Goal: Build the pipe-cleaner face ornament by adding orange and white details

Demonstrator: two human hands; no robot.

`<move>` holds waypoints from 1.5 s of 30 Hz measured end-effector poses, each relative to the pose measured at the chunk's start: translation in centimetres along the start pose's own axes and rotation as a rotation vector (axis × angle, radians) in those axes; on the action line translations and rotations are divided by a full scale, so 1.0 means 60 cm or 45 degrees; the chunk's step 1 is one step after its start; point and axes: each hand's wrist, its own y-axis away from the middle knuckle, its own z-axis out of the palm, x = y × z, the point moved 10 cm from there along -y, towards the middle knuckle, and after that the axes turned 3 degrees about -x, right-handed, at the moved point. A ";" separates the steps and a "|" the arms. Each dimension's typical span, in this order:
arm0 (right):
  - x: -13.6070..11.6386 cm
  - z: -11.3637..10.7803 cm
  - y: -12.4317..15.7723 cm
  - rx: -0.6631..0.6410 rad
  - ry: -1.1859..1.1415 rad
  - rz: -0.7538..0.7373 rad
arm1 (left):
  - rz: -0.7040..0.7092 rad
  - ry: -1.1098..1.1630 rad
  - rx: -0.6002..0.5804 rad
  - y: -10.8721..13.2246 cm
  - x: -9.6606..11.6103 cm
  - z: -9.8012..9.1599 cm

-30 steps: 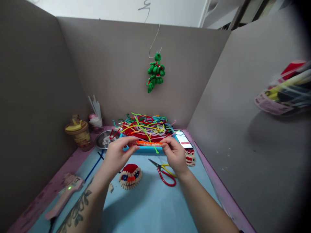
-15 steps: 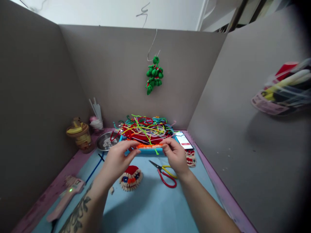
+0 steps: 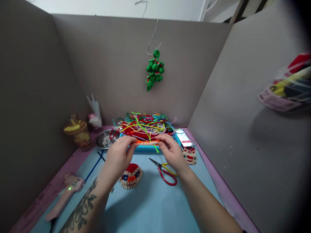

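A short orange and cream strip of braided fuzzy yarn or pipe cleaner [image 3: 147, 142] is stretched level between my two hands, above the table. My left hand [image 3: 121, 152] pinches its left end, and my right hand [image 3: 171, 151] pinches the right end. Just behind the strip is a blue tray [image 3: 145, 148] heaped with a tangle of coloured fuzzy stems [image 3: 145, 124]. Below my hands lie scissors [image 3: 163, 170] with one red and one yellow handle, blades part open. A round red and cream face piece [image 3: 131, 176] with blue eyes sits below my left hand.
At left lie a pink glue gun [image 3: 65, 197] with a green light and a dark blue stem [image 3: 94, 165]. Behind are a metal dish [image 3: 99, 141] and a brown cup [image 3: 81, 134]. At right are a phone [image 3: 184, 138] and another face piece [image 3: 190, 156]. A green ornament [image 3: 155, 69] hangs ahead.
The view has tipped slightly downward. My right hand has come a little closer to my left, and the strip's cream side shows more. Both hands keep their pinch.
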 end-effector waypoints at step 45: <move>-0.055 0.029 0.019 0.019 0.663 -0.345 | 0.191 0.295 0.105 0.000 0.019 0.045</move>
